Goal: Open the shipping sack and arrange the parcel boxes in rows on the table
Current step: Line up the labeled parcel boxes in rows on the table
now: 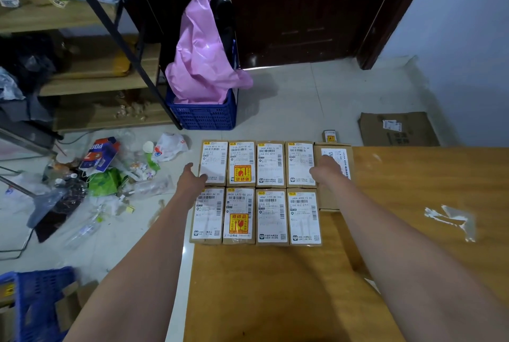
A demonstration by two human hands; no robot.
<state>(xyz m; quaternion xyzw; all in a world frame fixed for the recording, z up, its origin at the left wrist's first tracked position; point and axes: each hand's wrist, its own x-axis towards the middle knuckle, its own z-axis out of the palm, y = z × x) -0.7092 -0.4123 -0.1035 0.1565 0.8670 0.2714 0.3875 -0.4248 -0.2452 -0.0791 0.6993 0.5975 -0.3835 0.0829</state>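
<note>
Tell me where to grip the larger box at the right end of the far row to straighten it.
Grip the larger box by its two long side edges from above, coming from the right. Its left edge sits against the far row of parcels, while the table to its right is open. The right hand already rests on top.

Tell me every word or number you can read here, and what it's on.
"易碎品": orange sticker on the near row's second box.
"082A L472-00 222": the same box's label, roughly.
"A06P 1723-80 000": third near box, uncertain.
Far row labels, the carton on the floor and the fine print: too blurred.
</note>
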